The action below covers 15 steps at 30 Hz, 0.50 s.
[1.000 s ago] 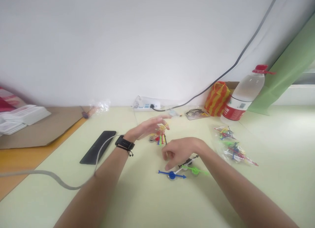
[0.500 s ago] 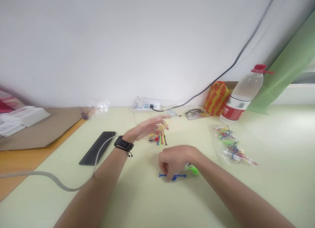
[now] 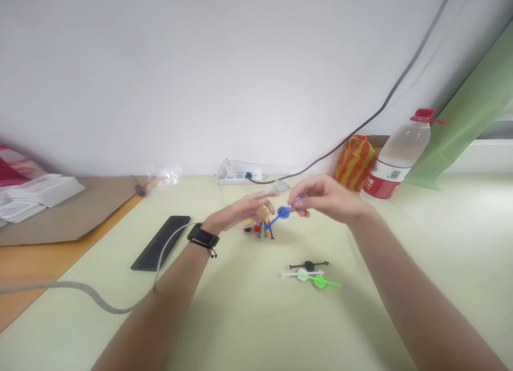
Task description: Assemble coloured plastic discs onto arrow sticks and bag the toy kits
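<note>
My right hand (image 3: pixel 326 199) pinches a blue plastic spinner arrow (image 3: pixel 283 213) by one end, raised off the table and slanting down to the left. My left hand (image 3: pixel 248 208), wearing a black watch at the wrist, has its fingers curled around a yellow spinner arrow (image 3: pixel 262 212); part of it is hidden. Just below the left fingers, several coloured arrow pieces (image 3: pixel 265 232) stick out in a bunch, beside small red and black round parts. Nearer to me lie a black spinner arrow (image 3: pixel 309 265), a white one (image 3: pixel 302 275) and a green one (image 3: pixel 319 281).
A black phone-like slab (image 3: pixel 160 244) and a grey cable (image 3: pixel 92 295) lie to the left. A power strip (image 3: pixel 240 176) runs along the wall. Back right stand a large bottle (image 3: pixel 395 160) and a striped bag (image 3: pixel 354 162). Cardboard (image 3: pixel 60 221) carries white trays at far left.
My right hand has lifted the blue spinner arrow from the table and brought it up beside my left hand. The black, white and green arrows are now uncovered. My left hand stays put.
</note>
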Motion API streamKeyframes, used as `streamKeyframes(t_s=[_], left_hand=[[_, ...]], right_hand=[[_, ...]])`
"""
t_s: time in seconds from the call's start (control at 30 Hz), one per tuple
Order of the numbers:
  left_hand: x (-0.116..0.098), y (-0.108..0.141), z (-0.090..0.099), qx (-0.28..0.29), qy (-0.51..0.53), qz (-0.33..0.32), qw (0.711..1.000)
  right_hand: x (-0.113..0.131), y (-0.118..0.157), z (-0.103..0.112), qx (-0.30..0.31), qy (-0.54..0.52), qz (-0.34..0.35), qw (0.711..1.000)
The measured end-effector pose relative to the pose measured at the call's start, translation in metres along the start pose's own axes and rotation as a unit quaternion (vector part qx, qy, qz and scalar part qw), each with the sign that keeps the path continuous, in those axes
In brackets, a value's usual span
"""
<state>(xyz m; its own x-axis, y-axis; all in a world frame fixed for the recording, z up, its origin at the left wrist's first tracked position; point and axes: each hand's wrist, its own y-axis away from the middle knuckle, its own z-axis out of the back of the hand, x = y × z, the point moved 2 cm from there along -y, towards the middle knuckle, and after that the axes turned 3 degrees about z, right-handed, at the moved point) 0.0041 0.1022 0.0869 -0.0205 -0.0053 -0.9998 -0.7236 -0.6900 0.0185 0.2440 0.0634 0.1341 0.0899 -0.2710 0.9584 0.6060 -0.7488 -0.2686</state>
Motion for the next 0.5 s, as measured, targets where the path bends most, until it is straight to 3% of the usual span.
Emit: streamKeyframes(t_s=[0.1,0.17,0.33,0.5], left_hand=[[0.001,-0.001,0.000,0.038,-0.009,0.022,0.999],[0.000,-0.001,0.000,0.041,-0.016,0.026,0.999],[0.002,-0.001,-0.001,0.044,-0.046,0.035,0.997],[0.004,-0.003,-0.001,0.040,-0.058,0.021,0.997]], right_hand=[[0.007,0.015,0.029,-0.148,-0.038,0.039,0.987],[0.011,0.022,0.041,-0.206,-0.033,0.055,0.976],[0.015,0.022,0.047,-0.280,0.029,0.068,0.957],[0.009,0.014,0.042,-0.306,0.082,0.043,0.948]])
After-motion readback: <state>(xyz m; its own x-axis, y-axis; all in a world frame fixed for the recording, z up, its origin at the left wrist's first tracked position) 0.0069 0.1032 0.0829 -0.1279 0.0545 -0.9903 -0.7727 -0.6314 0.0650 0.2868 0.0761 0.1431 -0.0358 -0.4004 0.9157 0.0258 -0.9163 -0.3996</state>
